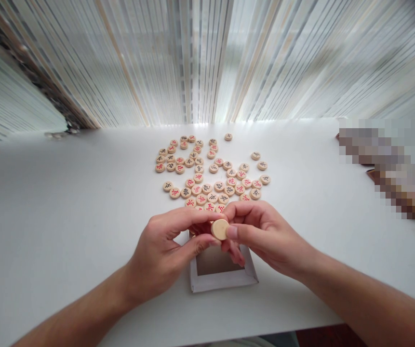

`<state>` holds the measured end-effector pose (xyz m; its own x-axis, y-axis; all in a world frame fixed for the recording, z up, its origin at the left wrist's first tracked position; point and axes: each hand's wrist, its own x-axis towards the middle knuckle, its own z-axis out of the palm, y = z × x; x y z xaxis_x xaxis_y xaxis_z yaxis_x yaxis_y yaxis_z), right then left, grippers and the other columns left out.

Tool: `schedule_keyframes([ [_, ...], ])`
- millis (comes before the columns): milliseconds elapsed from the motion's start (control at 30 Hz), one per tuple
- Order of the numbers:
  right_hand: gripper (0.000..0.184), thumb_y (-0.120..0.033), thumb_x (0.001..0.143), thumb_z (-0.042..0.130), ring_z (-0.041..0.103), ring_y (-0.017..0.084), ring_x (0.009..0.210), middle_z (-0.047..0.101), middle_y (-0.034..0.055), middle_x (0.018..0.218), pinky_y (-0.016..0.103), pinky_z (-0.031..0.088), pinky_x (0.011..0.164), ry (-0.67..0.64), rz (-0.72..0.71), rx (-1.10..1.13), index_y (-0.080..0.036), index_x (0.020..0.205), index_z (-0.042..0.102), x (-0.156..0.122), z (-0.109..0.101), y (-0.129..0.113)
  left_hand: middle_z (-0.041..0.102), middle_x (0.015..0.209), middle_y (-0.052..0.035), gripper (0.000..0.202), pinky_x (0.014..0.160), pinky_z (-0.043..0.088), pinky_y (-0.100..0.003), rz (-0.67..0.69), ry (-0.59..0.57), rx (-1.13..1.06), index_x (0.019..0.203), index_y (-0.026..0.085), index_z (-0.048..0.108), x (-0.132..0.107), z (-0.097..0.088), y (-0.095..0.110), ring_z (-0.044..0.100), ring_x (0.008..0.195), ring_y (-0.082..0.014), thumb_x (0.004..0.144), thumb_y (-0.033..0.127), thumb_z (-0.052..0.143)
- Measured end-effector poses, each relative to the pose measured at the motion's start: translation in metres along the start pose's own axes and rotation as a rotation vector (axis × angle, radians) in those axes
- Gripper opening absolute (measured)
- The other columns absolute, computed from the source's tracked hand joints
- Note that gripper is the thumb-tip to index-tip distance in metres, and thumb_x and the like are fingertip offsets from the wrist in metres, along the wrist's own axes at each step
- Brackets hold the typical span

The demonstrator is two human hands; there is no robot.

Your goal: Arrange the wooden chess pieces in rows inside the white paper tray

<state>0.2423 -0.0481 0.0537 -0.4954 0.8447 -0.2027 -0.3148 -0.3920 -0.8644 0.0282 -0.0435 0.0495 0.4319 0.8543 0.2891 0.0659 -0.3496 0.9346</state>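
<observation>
Pinching round smooth wooden disc [220, 229] between both hands, left [164, 255] and right [265, 236], above shallow square cardboard tray [221, 279].

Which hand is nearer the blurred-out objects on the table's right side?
Right. The right hand lies left of the blurred-out objects, nearer them; the left hand is farther left. Both pinch one wooden disc.

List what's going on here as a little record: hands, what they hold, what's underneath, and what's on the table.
Held: one wooden disc, blank face toward the camera
Left hand: pinches the disc's left edge
Right hand: pinches its right edge
Under the hands: shallow open box, partly hidden
Table: white, with many scattered discs marked in red or black
Behind: striped curtain
</observation>
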Motion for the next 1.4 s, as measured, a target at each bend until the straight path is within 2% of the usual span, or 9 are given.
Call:
schedule_keyframes([
  [133, 0.029, -0.024, 0.073, 0.098, 0.063, 0.008, 0.05, 0.074, -0.0003, 0.067, 0.017, 0.052, 0.05, 0.01, 0.016, 0.015, -0.015, 0.08, 0.07, -0.0005, 0.0007, 0.0015, 0.082, 0.095, 0.0003, 0.034, 0.079, 0.059, -0.022, 0.012, -0.004, 0.029, 0.121, 0.03, 0.083, 0.0005, -0.0002, -0.0001, 0.073, 0.082, -0.0137, 0.093, 0.011, 0.081],
  [367, 0.027, -0.024, 0.08, 0.095, 0.07, 0.011, 0.051, 0.076, 0.0003, 0.067, 0.018, 0.059, 0.049, -0.034, 0.024, 0.088, -0.015, 0.08, 0.07, -0.0016, 0.0028, -0.0013, 0.082, 0.098, 0.0025, 0.036, 0.08, 0.058, -0.021, 0.048, -0.021, 0.039, 0.124, 0.034, 0.081, 0.001, 0.0, -0.0004, 0.073, 0.084, -0.0124, 0.095, 0.013, 0.079],
  [500, 0.024, -0.023, 0.083, 0.093, 0.074, 0.012, 0.054, 0.077, 0.0008, 0.069, 0.019, 0.063, 0.052, -0.051, 0.018, 0.108, -0.014, 0.082, 0.071, -0.0023, 0.0031, -0.0028, 0.081, 0.098, 0.0006, 0.036, 0.08, 0.058, -0.022, 0.054, -0.026, 0.036, 0.125, 0.031, 0.081, -0.001, -0.0016, -0.0001, 0.072, 0.084, -0.0129, 0.095, 0.012, 0.079],
  [667, 0.022, -0.025, 0.087, 0.091, 0.076, 0.011, 0.058, 0.079, 0.0019, 0.071, 0.019, 0.065, 0.058, -0.044, -0.035, 0.074, -0.015, 0.085, 0.072, -0.0037, 0.0027, -0.0014, 0.08, 0.094, -0.0004, 0.037, 0.077, 0.059, -0.025, 0.045, -0.019, 0.02, 0.125, 0.031, 0.082, -0.0004, -0.0017, 0.004, 0.072, 0.082, -0.0138, 0.094, 0.012, 0.079],
  [800, 0.019, -0.015, 0.082, 0.094, 0.076, 0.009, 0.06, 0.079, -0.0005, 0.07, 0.016, 0.065, 0.063, -0.014, -0.098, 0.027, -0.016, 0.092, 0.078, -0.0043, 0.0049, -0.001, 0.081, 0.095, -0.0008, 0.035, 0.076, 0.06, -0.024, 0.045, 0.04, 0.039, 0.12, 0.031, 0.084, 0.0008, 0.001, 0.0045, 0.073, 0.083, -0.0144, 0.093, 0.01, 0.078],
  [900, 0.025, -0.006, 0.077, 0.095, 0.077, 0.008, 0.065, 0.081, -0.0015, 0.075, 0.012, 0.064, 0.067, 0.012, -0.199, -0.05, -0.018, 0.094, 0.082, -0.0039, 0.0068, -0.0008, 0.083, 0.094, -0.0002, 0.03, 0.075, 0.061, -0.023, 0.039, 0.095, 0.075, 0.113, 0.028, 0.084, 0.0005, 0.0028, 0.0028, 0.075, 0.082, -0.0139, 0.092, 0.008, 0.079],
  [1033, 0.033, -0.003, 0.073, 0.096, 0.08, 0.01, 0.077, 0.084, -0.0004, 0.085, 0.012, 0.064, 0.077, 0.044, -0.324, -0.172, -0.021, 0.098, 0.084, -0.0034, 0.0068, 0.0015, 0.084, 0.095, -0.0006, 0.027, 0.076, 0.061, -0.022, 0.169, 0.146, 0.218, 0.108, 0.024, 0.083, -0.0001, 0.0034, 0.0018, 0.077, 0.082, -0.0127, 0.09, 0.004, 0.08],
  [1233, 0.033, -0.009, 0.073, 0.098, 0.081, 0.011, 0.081, 0.085, -0.0003, 0.087, 0.012, 0.065, 0.077, 0.117, -0.328, -0.226, -0.022, 0.1, 0.083, -0.0042, 0.0049, 0.0041, 0.084, 0.104, -0.0084, 0.032, 0.085, 0.063, -0.021, 0.445, 0.139, 0.435, 0.112, 0.016, 0.081, -0.0007, 0.0001, 0.0027, 0.079, 0.092, -0.0138, 0.087, -0.004, 0.081],
  [1400, 0.034, -0.01, 0.073, 0.098, 0.081, 0.012, 0.082, 0.084, -0.0003, 0.088, 0.014, 0.066, 0.079, 0.124, -0.346, -0.26, -0.022, 0.101, 0.083, -0.0029, 0.0041, 0.004, 0.084, 0.104, -0.0076, 0.031, 0.085, 0.063, -0.021, 0.384, 0.146, 0.39, 0.11, 0.017, 0.083, -0.0013, -0.0015, 0.0006, 0.079, 0.093, -0.0142, 0.088, -0.004, 0.08],
])
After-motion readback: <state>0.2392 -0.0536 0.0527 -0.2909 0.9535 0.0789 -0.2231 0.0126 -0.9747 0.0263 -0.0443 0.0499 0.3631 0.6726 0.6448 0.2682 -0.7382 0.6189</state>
